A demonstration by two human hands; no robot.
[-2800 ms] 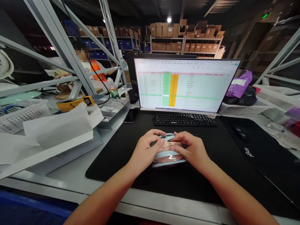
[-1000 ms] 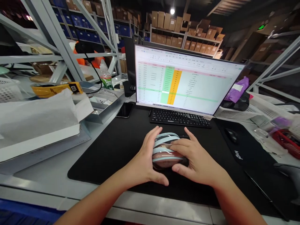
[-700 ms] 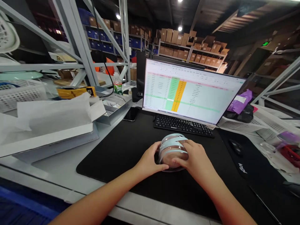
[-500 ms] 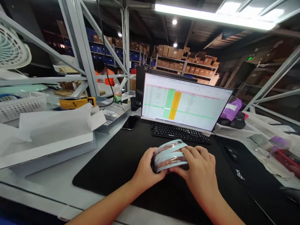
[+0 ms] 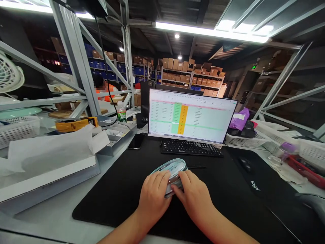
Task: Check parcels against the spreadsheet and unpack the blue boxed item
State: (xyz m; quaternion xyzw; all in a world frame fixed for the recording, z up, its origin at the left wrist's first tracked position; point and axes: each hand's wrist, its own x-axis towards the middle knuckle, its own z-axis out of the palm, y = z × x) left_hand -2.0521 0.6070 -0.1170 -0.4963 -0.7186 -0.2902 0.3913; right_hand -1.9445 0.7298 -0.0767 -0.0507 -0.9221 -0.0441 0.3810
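Between my two hands is a rounded, clear plastic pouch-like case with light blue edging; its exact kind cannot be made out. My left hand wraps over its left side, fingers curled across the top. From the right, my right hand grips it, with the thumb on the near side and the fingers on the upper edge. The fingers hide much of the near part. Both hands are over the black desk mat. A thin dark stick-like item lies on the mat just behind the case.
A monitor showing a spreadsheet stands behind a black keyboard. Left are a phone and an open white box with paper. At right sit a mouse and a white basket. A person is beyond the frame.
The case has been turned and tilted in my hands, showing a flatter face now. My left hand has moved over its top, and both hands are nearer to me. The view has shifted slightly.
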